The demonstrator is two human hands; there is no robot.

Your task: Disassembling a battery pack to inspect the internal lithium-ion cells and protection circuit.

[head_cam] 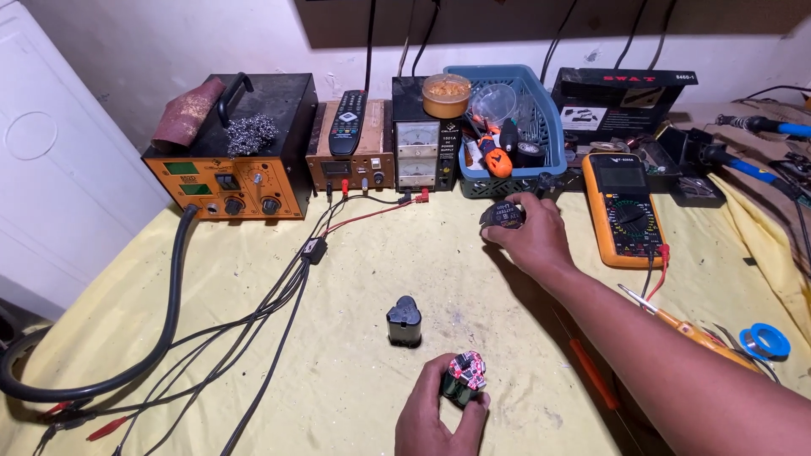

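- Left hand (pixel 439 409) at the near edge of the desk (pixel 355 279), fingers clamped round a small green cell pack (pixel 463 380) with a red and black board on top; pack held just above the yellow cloth.
- Right hand (pixel 532 236) reaches toward the far edge, fingers closed on a dark round cap (pixel 503 216) with a label; cap sits on the cloth just in front of the blue basket (pixel 541 118).
- Black battery housing (pixel 404 322) stands alone mid-desk, between both hands, touching neither; nearer the left one.
- Yellow multimeter (pixel 627 211) lies right of the right hand, close but apart, red lead plugged at its near end.
- Orange-handled screwdriver (pixel 688 329) lies by the right forearm, toward the right edge; blue tape roll (pixel 767 341) beyond it.
- Far edge, left to right: orange rework station (pixel 228 181) with steel wool (pixel 251 133) and sandpaper (pixel 187 110) on top, small box with a remote control (pixel 346 122) on it, bench power supply (pixel 418 156) with an analogue dial, then the basket holding tools and clear plastic.
- Round amber tub (pixel 446 93) sits atop the power supply.
- Black box lid (pixel 621 101) leans at the far right corner, soldering irons (pixel 760 127) with blue handles beside it.
- Thick black hose (pixel 169 295) and thin black wires (pixel 279 304) run from the station across the left half to the near left corner; red clip leads (pixel 106 429) there.
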